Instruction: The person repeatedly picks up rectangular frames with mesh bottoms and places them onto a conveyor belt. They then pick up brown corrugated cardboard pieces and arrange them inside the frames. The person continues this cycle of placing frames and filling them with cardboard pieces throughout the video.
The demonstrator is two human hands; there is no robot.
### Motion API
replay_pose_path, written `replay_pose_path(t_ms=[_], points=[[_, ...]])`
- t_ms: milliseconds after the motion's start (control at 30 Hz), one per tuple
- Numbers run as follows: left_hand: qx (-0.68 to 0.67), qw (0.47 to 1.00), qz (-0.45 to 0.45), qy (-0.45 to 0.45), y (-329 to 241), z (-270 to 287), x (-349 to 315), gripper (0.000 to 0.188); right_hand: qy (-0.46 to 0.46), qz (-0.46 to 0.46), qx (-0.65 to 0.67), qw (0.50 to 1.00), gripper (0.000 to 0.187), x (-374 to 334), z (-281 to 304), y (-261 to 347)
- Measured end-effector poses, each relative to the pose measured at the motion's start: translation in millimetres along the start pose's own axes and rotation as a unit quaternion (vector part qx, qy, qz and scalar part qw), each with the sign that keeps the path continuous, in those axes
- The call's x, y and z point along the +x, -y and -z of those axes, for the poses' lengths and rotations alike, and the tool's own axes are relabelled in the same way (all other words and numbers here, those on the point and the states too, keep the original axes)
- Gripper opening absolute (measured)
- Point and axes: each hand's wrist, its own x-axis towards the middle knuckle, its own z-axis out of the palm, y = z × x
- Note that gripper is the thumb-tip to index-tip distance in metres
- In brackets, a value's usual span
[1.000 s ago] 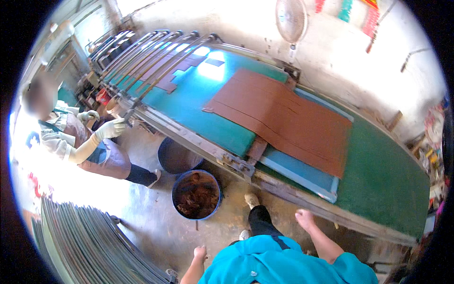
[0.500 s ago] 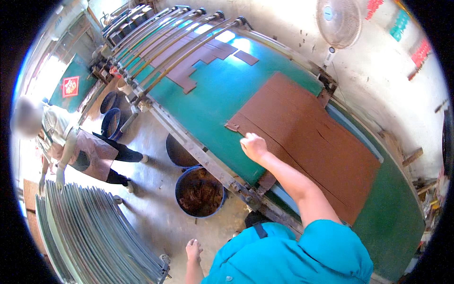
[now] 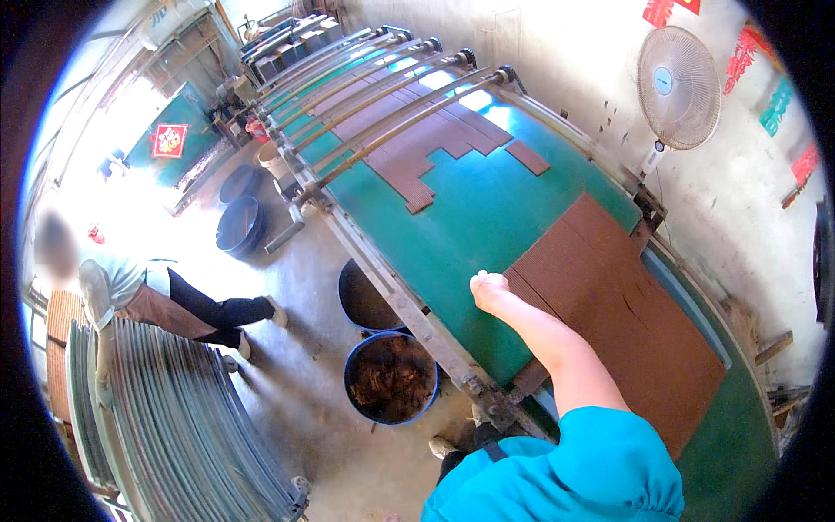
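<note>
My right hand point(image 3: 490, 292) is closed, held at the near left corner of a ribbed brown sheet point(image 3: 609, 304). Whatever its fingers hold, if anything, is hidden. The sheet lies flat on a green conveyor belt point(image 3: 435, 252), with thin cuts and a small crack in its surface. Of my left hand point(image 3: 392, 518) only a sliver shows at the lower edge; its fingers are out of sight. Farther along the belt lie brown ribbed pieces point(image 3: 400, 148) with a stepped edge, and a single small brown strip point(image 3: 527, 157) apart from them.
Metal rollers point(image 3: 409, 130) cross above the far belt. Blue tubs, one holding brown scraps point(image 3: 391, 378), stand on the floor beside the frame. At left a co-worker point(image 3: 130, 287) leans over a rack of upright panels point(image 3: 191, 418). A fan point(image 3: 678, 87) stands by the wall.
The view has shifted. A small loose edge piece at the sheet's near left corner no longer shows there; my right hand is now at that corner. My left hand has dropped almost out of view. The co-worker bends lower.
</note>
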Motion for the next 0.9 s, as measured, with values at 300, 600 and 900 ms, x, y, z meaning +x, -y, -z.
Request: replay_pose_path(t_ms=[300, 600, 900], points=[[-0.057, 0.993, -0.05, 0.095, 12, 32, 57, 0.032, -0.138, 0.174, 0.345, 0.912, 0.014, -77, 45, 135], [-0.025, 0.985, -0.121, 0.118, -30, 33, 81, 0.031, 0.114, 0.284, 0.583, 0.753, 0.023, -119, 66, 278], [-0.02, 0.972, -0.168, 0.16, -74, 6, 37, 0.038, 0.091, 0.156, 0.574, 0.799, 0.02, -153, 10, 215]])
